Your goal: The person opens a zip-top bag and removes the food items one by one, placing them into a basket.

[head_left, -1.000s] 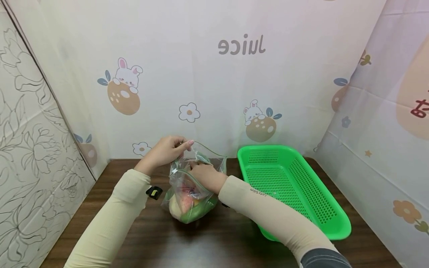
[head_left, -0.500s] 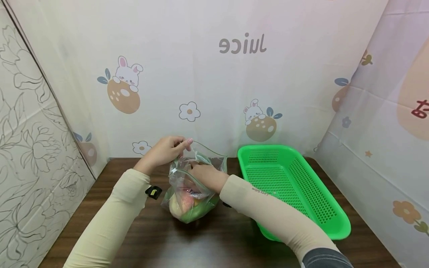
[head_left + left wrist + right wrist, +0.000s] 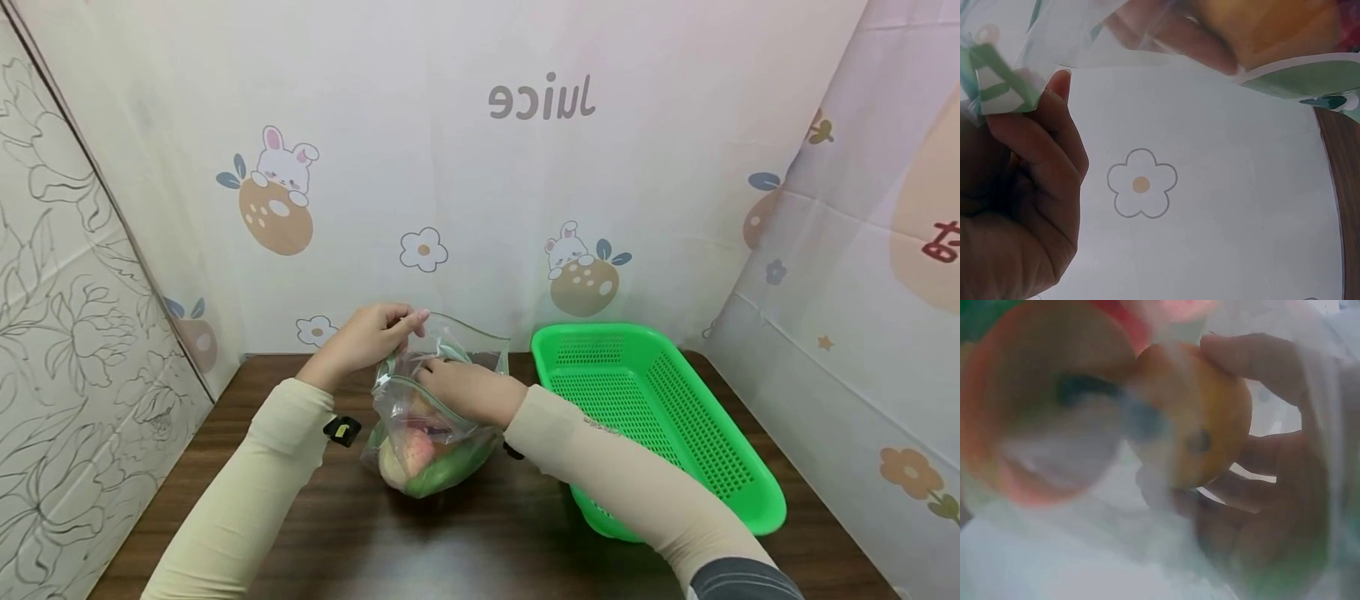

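A clear zip bag (image 3: 397,408) with fruit in it stands on the table. My left hand (image 3: 375,333) pinches the bag's top edge at the left; the curled fingers (image 3: 1047,134) show in the left wrist view. My right hand (image 3: 468,390) is inside the bag mouth. In the right wrist view, its thumb and fingers curl round an orange (image 3: 1204,419). A larger red-and-yellow round fruit (image 3: 1041,406) is beside that orange, blurred by the plastic. Lower in the bag lie a pink-and-yellow fruit (image 3: 408,457) and a long green one (image 3: 453,468).
To the right, a green perforated plastic basket (image 3: 622,400) stands on the dark wooden table (image 3: 420,550), partly behind the right sleeve (image 3: 600,467). A printed curtain (image 3: 480,183) rises right behind the table, with more printed cloth at both sides.
My right hand and forearm have shifted slightly right within the bag mouth, and the bag's front edge has moved with them. The left hand keeps its hold in nearly the same place.
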{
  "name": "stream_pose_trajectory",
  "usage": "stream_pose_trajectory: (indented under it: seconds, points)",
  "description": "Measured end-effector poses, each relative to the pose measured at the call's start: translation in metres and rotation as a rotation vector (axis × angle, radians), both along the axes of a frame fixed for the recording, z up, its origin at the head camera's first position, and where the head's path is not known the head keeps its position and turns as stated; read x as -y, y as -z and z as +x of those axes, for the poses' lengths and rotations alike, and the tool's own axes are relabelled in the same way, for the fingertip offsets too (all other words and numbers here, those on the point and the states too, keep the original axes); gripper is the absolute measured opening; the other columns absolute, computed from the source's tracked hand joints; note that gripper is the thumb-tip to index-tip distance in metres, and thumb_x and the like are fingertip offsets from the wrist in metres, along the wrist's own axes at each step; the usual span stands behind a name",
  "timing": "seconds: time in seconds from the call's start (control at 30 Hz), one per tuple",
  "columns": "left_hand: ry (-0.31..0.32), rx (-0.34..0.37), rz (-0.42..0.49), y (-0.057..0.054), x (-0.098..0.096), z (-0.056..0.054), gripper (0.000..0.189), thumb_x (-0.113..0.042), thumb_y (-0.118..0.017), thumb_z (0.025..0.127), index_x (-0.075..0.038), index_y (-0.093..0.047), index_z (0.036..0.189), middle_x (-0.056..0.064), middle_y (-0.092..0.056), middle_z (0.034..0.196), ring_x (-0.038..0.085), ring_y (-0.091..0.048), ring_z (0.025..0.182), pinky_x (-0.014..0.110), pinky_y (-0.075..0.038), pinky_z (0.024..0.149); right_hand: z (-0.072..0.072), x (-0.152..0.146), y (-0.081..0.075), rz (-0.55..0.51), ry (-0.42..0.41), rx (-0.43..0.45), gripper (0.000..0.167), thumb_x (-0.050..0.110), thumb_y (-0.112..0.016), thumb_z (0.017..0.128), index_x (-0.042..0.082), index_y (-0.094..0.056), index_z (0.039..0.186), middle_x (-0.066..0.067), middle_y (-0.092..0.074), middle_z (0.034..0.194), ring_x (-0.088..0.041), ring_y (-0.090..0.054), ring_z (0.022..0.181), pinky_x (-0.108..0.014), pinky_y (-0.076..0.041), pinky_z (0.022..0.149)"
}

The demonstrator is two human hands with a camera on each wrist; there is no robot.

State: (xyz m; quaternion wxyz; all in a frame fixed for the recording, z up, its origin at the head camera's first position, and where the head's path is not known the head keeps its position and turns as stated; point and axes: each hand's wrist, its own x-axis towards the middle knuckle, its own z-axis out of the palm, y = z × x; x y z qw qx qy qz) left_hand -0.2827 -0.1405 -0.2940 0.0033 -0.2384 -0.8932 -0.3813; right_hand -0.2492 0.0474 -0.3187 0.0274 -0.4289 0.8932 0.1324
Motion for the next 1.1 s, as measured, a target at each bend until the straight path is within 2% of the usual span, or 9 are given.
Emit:
stream_pose_trajectory:
  seconds: [0.17, 0.33, 0.53, 0.7, 0.87, 1.1]
  points:
    - [0.006, -0.003, -0.002, -0.001, 0.001, 0.000, 0.043, -0.046, -0.047, 0.106, -0.011, -0.071, 0.097, 0.005, -0.058, 0.066, 0.020, -0.048, 0.055, 0.036, -0.044, 0.058, 0.007, -0.003, -0.013, 0.008, -0.005, 0.035, 0.036, 0.010, -0.054, 0.105, 0.004, -0.049, 0.139, -0.010, -0.051, 0.127, -0.017, -0.059, 0.109, -0.026, -0.052, 0.085]
    - [0.001, -0.008, 0.001, 0.000, 0.002, 0.000, 0.044, -0.046, -0.047, 0.106, -0.011, -0.071, 0.097, 0.005, -0.057, 0.066, 0.020, -0.049, 0.056, 0.036, -0.044, 0.059, 0.009, -0.009, -0.020, -0.068, -0.029, 0.072, 0.036, 0.011, -0.053, 0.105, 0.006, -0.051, 0.140, -0.008, -0.053, 0.127, -0.017, -0.057, 0.109, -0.026, -0.050, 0.088]
    - [-0.002, -0.002, 0.002, 0.002, 0.003, -0.001, 0.047, -0.046, -0.047, 0.105, -0.006, -0.071, 0.099, 0.005, -0.056, 0.066, 0.019, -0.048, 0.056, 0.035, -0.043, 0.058, 0.012, -0.021, -0.033, -0.195, -0.064, 0.097, 0.042, 0.015, -0.069, 0.094, 0.006, -0.057, 0.134, -0.006, -0.055, 0.118, -0.015, -0.056, 0.094, -0.025, -0.050, 0.080]
    - [-0.009, 0.018, 0.009, 0.001, 0.002, -0.001, 0.045, -0.047, -0.047, 0.105, -0.010, -0.071, 0.097, 0.006, -0.057, 0.066, 0.020, -0.047, 0.056, 0.035, -0.043, 0.057, 0.014, -0.032, -0.044, -0.259, -0.075, 0.105, 0.051, 0.024, -0.076, 0.089, 0.007, -0.057, 0.134, -0.002, -0.053, 0.111, -0.012, -0.053, 0.087, -0.023, -0.047, 0.075]
    - [-0.010, 0.027, 0.010, 0.001, 0.003, 0.000, 0.045, -0.047, -0.046, 0.105, -0.010, -0.071, 0.098, 0.006, -0.057, 0.067, 0.021, -0.048, 0.057, 0.036, -0.043, 0.057, 0.018, -0.040, -0.053, -0.306, -0.071, 0.134, 0.056, 0.027, -0.076, 0.088, 0.008, -0.056, 0.137, -0.002, -0.052, 0.115, -0.013, -0.052, 0.088, -0.024, -0.046, 0.073]
    - [-0.013, 0.025, 0.012, 0.002, 0.005, 0.001, 0.046, -0.048, -0.047, 0.105, -0.009, -0.071, 0.099, 0.006, -0.056, 0.066, 0.020, -0.048, 0.056, 0.036, -0.043, 0.057, 0.021, -0.053, -0.061, -0.405, -0.048, 0.238, 0.057, 0.027, -0.077, 0.087, 0.009, -0.054, 0.137, -0.003, -0.051, 0.122, -0.015, -0.054, 0.093, -0.026, -0.049, 0.076]
